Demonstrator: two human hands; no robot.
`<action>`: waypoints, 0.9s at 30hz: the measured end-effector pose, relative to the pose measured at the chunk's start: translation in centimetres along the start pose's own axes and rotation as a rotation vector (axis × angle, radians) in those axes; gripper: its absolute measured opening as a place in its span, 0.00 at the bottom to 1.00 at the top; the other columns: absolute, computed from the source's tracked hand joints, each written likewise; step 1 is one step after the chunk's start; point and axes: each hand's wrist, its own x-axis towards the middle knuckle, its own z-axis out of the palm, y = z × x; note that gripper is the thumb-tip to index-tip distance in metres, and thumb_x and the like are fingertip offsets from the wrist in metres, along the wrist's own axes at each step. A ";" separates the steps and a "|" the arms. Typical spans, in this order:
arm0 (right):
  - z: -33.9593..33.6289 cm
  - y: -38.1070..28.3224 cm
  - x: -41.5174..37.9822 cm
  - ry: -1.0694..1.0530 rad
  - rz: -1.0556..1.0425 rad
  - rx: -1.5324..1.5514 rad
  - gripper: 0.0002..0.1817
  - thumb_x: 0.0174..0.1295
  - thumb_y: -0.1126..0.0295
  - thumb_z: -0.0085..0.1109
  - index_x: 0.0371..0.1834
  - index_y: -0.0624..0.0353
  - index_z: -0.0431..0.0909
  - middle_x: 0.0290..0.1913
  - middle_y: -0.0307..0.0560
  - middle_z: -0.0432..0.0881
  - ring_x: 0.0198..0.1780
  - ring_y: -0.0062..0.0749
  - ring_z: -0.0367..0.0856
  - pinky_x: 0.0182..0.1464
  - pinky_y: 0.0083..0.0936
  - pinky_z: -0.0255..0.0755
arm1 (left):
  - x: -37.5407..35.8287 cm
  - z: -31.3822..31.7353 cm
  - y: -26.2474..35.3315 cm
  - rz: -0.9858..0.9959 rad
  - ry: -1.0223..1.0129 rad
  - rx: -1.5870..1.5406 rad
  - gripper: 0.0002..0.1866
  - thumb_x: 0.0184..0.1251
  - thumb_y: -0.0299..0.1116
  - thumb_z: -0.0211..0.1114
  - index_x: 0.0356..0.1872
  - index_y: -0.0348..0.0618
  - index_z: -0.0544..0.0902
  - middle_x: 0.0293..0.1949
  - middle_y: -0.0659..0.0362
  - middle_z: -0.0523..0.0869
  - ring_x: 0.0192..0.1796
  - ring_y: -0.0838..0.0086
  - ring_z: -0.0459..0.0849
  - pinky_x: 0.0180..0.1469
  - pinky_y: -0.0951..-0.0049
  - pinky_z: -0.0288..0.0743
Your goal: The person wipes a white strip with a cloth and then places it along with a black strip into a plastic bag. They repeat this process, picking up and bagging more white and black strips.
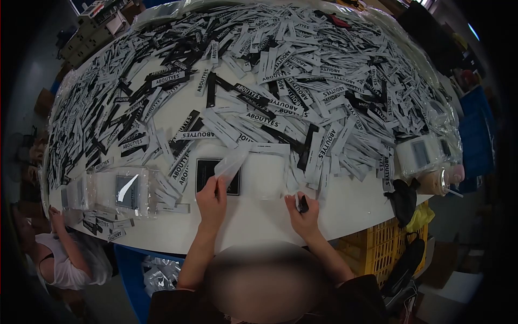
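My left hand (211, 204) is closed, thumb and fingers pinching a translucent white strip (232, 163) that looks like the plastic flap of a bag. Under it lies a flat white package (263, 175) with a square black label (203, 171) on its left part. The strip and my fingers cover some of that label. Close to the package's lower right corner, my right hand (303, 218) is curled round a small black object (304, 203), whose kind I cannot tell. A white ABOUTYES strip (202, 135) lies just beyond the package.
Loose black and white ABOUTYES strips (340, 81) cover much of the white table (259, 221). Clear-bagged packages (128, 191) lie at left, another package (423, 154) at right near a drink cup (436, 181). A yellow crate (377, 251) stands below. A person (70, 254) sits at left.
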 end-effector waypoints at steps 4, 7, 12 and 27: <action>-0.2 -0.1 -0.5 -0.033 -0.006 0.060 0.21 0.60 0.68 0.59 0.15 0.64 0.62 0.12 0.39 0.52 0.18 0.18 0.50 0.18 0.22 0.48 | -1.3 -1.2 1.9 0.245 0.226 0.005 0.09 0.58 0.20 0.59 0.40 0.36 0.80 0.33 0.50 0.83 0.31 0.64 0.82 0.32 0.72 0.74; -0.1 0.5 -1.4 -0.055 0.116 0.239 0.19 0.61 0.68 0.57 0.16 0.65 0.64 0.12 0.39 0.56 0.19 0.16 0.51 0.19 0.21 0.49 | -3.2 -2.2 4.4 0.375 0.065 -0.026 0.18 0.50 0.16 0.61 0.45 0.36 0.80 0.44 0.50 0.82 0.42 0.61 0.82 0.42 0.72 0.75; -0.2 -2.3 -0.6 -0.332 0.312 0.204 0.17 0.62 0.65 0.55 0.23 0.70 0.72 0.15 0.42 0.67 0.21 0.16 0.60 0.22 0.21 0.57 | -6.5 -0.7 4.0 0.426 -0.295 -0.029 0.20 0.48 0.21 0.64 0.47 0.37 0.79 0.50 0.51 0.79 0.52 0.60 0.78 0.53 0.67 0.71; 0.5 -3.2 -0.9 -0.508 0.051 0.043 0.09 0.51 0.70 0.67 0.27 0.63 0.77 0.22 0.43 0.75 0.23 0.19 0.68 0.28 0.20 0.66 | -5.6 -0.7 4.0 -0.337 -0.563 -0.807 0.12 0.69 0.34 0.53 0.36 0.33 0.77 0.29 0.58 0.83 0.33 0.85 0.77 0.40 0.82 0.72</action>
